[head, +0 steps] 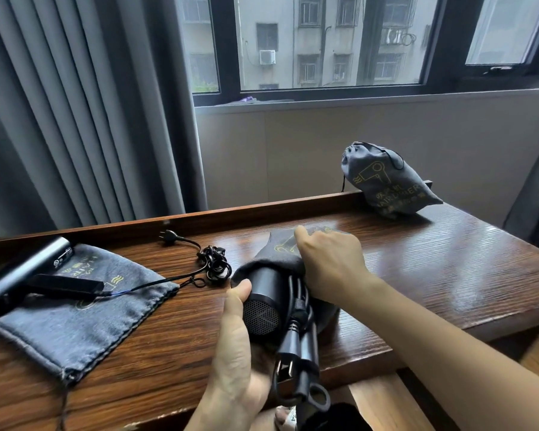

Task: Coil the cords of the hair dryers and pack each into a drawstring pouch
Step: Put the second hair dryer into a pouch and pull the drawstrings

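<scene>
The left hand (235,346) curls its fingers round a black hair dryer (266,301), its coiled cord (296,325) and plug held alongside, the nose partly inside a grey drawstring pouch (280,247) on the wooden counter (448,259). The right hand (330,262) grips the pouch's mouth, fingers curled over the fabric. At left, a second hair dryer (28,275) lies on a flat pouch (75,318) with its cord (213,265) tangled beside it; a filled pouch (386,181) sits at the counter's far edge.
</scene>
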### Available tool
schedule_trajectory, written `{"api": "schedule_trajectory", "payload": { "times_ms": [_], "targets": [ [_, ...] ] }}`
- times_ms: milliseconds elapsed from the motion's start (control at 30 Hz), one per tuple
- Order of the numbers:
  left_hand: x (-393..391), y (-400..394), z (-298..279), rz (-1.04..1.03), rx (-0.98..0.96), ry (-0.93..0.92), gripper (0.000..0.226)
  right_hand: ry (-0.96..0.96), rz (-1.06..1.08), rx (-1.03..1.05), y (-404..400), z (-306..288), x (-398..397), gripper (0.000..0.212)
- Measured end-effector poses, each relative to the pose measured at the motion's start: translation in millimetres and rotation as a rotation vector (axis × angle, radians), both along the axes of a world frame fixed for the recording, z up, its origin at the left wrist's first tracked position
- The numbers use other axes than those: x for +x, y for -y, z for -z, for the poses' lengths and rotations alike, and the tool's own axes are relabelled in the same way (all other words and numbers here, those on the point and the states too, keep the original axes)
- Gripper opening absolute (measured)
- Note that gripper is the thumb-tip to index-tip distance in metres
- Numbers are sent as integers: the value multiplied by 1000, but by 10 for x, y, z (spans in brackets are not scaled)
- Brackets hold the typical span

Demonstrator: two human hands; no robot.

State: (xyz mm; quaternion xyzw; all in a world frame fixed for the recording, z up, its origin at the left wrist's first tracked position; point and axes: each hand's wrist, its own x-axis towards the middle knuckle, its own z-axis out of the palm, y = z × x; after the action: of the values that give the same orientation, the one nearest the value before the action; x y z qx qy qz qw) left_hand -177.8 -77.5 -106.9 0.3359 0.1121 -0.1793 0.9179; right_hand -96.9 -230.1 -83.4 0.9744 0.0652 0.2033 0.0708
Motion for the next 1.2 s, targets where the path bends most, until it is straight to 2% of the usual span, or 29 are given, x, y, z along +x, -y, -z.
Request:
{"api": "schedule_trajectory", "payload": {
  "times_ms": [200,300,367,467,567,633,733,800,867,900,967,1100,1200],
  "targets": [
    [26,22,16,-47,6,35,57,19,-28,-13,-26,14,55,36],
    [112,2,94,-81,56,45,79,14,-72,57,-42,-166,-37,34],
    [145,-5,117,-76,66,24,85,41,-120,110,-59,-320,-129,35],
    [181,-15,106,-69,81,56,77,126,-229,53,-117,-458,-282,38],
    [184,16,86,-126,202,163,58,231,-286,-102,-216,-401,-380,48],
    [168,43,109,-148,255,190,68,264,-226,-166,-255,-365,-361,54],
    [121,59,156,-168,342,173,98,296,-185,-182,-250,-341,-229,62],
    [96,58,175,-179,328,158,96,288,-223,-168,-230,-317,-173,59],
    [98,63,158,-172,282,145,74,276,-340,-111,-222,-292,-166,49],
    [109,65,134,-171,270,145,59,270,-401,-67,-225,-287,-180,40],
    [154,60,110,-197,280,135,44,241,-489,38,-233,-285,-210,19],
    [283,22,95,-248,333,161,29,108,-586,285,-210,-240,-193,30],
    [419,-23,136,-294,466,216,31,80,-632,578,-198,-100,-230,30]
  ]
}}
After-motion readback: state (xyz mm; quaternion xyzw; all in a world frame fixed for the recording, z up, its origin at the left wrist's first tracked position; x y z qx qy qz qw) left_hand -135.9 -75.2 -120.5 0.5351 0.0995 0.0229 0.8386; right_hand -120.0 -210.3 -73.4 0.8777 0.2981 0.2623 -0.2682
